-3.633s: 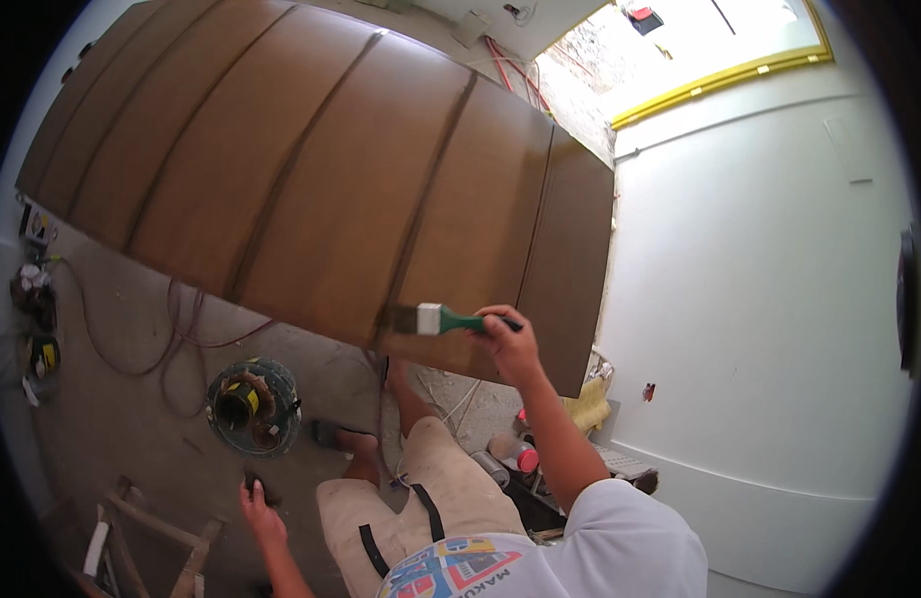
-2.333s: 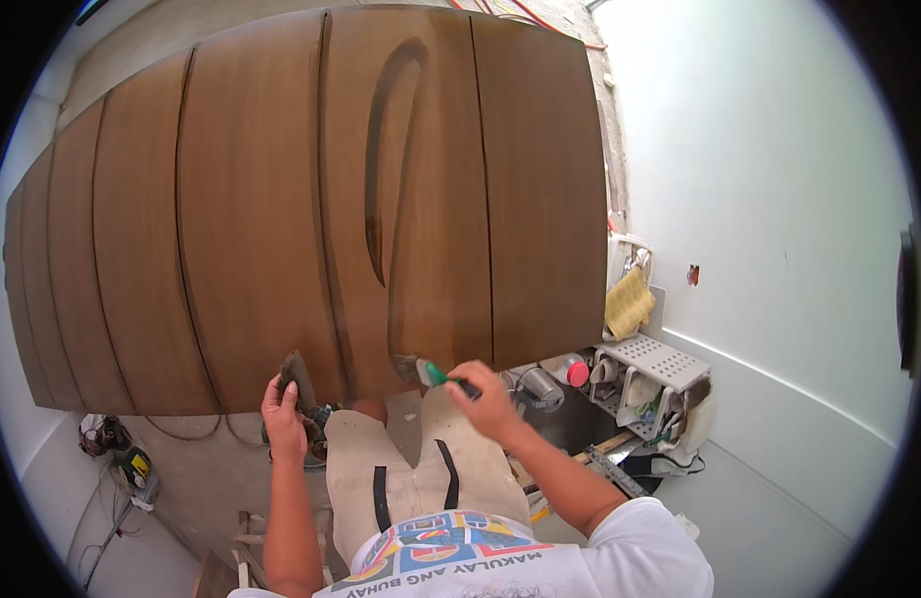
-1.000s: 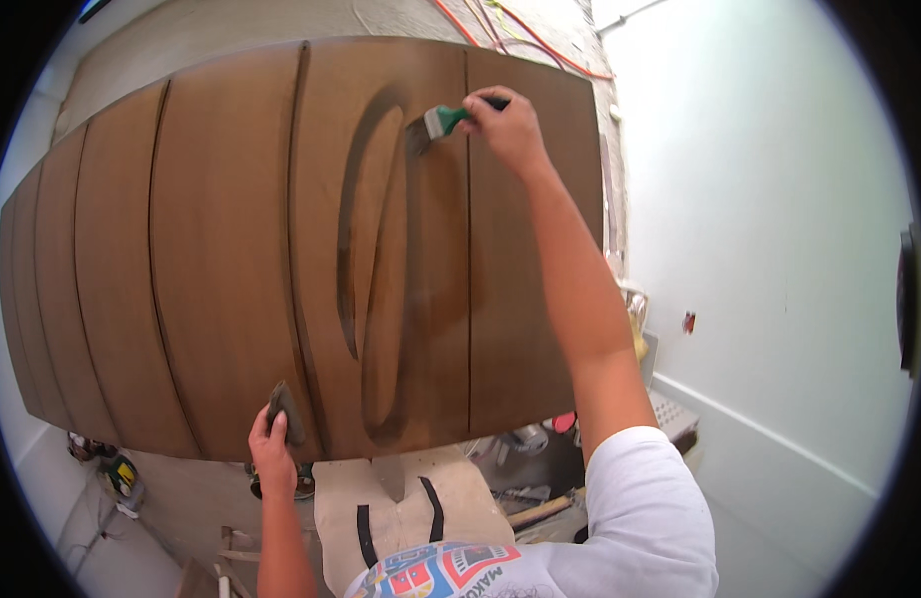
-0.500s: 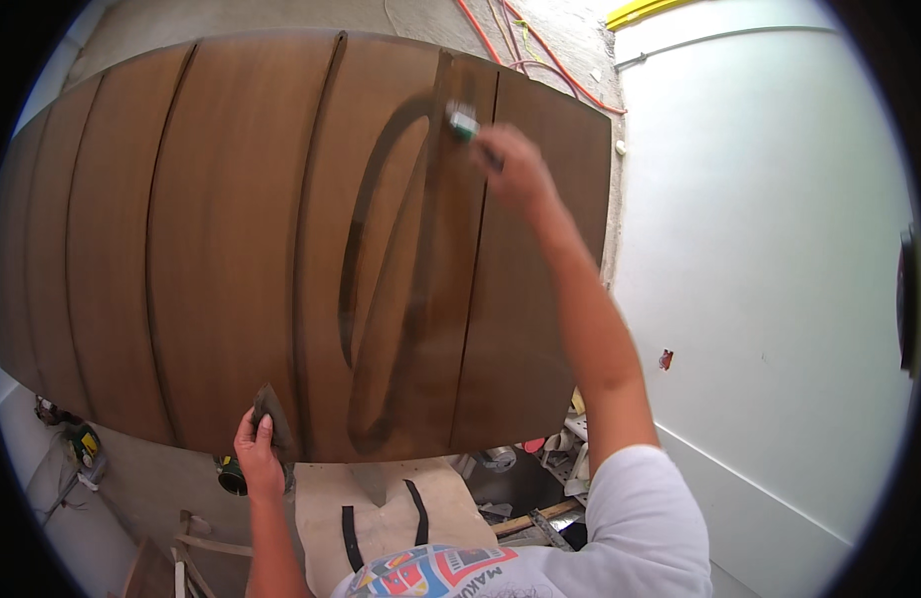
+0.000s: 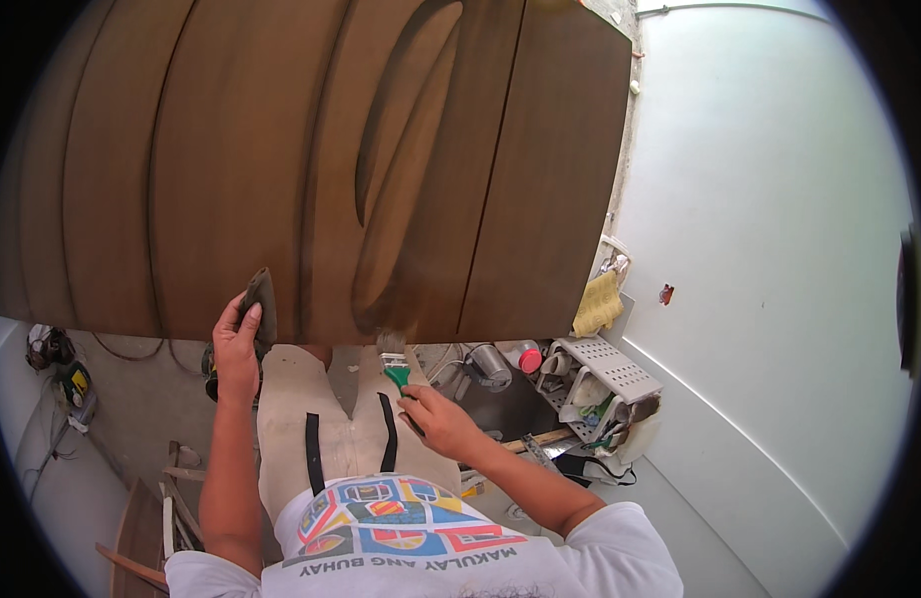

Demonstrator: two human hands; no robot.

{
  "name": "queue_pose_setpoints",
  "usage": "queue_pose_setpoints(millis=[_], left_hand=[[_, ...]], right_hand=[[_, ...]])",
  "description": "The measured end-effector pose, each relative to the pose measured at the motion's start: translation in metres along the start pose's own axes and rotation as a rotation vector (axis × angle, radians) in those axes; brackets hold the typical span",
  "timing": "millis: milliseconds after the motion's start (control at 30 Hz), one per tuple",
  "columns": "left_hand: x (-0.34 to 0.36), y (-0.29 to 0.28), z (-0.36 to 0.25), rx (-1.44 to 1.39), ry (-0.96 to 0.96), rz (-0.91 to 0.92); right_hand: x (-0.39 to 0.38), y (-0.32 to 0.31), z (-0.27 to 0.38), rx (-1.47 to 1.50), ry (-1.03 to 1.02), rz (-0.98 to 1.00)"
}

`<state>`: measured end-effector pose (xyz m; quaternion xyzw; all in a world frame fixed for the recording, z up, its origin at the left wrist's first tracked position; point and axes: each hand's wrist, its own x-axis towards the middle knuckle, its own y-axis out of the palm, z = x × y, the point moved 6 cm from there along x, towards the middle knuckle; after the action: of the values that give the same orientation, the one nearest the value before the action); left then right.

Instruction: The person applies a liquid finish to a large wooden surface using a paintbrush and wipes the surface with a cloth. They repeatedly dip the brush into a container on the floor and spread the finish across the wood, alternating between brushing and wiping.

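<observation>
A large brown wooden panel (image 5: pixel 241 179) with dark grooves and a long carved oval lies in front of me. My right hand (image 5: pixel 436 417) is closed round the green handle of a paintbrush (image 5: pixel 393 361). Its bristles are at the panel's near edge, just below the carving; whether they touch it I cannot tell. Farther left, my left hand (image 5: pixel 238 344) pinches a folded dark grey-brown sheet (image 5: pixel 262 299) between thumb and fingers, over the same near edge. Cloth or sandpaper, its kind is unclear.
Beyond the panel's right end stands a pale wall (image 5: pixel 769 199). A perforated metal stool (image 5: pixel 610 367) with cluttered tools, a yellow cloth (image 5: pixel 599 304), a metal cup (image 5: pixel 488 367) and a red-lidded jar (image 5: pixel 529 358) sit at right. Power tools (image 5: pixel 72 384) lie on the left.
My right hand has drawn the brush from the panel's far part down to its near edge. The view has tilted down toward me. My left hand still holds the folded sheet.
</observation>
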<state>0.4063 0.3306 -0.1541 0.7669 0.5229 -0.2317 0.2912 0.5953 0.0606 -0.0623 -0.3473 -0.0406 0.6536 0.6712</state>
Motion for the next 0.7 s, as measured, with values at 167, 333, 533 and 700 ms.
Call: queue_pose_setpoints(millis=[167, 333, 533, 700], left_hand=[[-0.012, -0.023, 0.001, -0.023, 0.010, -0.045], [-0.018, -0.044, -0.003, -0.045, 0.020, -0.110], [-0.020, -0.080, 0.000, -0.083, 0.045, -0.243], [-0.028, -0.111, 0.002, -0.092, 0.062, -0.380]], right_hand=[[0.043, -0.020, 0.009, -0.082, 0.004, -0.231], [0.045, 0.044, 0.038, -0.056, -0.102, 0.068], [0.154, -0.047, 0.027, 0.127, 0.036, 0.027], [0.323, -0.190, -0.010, 0.267, 0.211, -0.113]])
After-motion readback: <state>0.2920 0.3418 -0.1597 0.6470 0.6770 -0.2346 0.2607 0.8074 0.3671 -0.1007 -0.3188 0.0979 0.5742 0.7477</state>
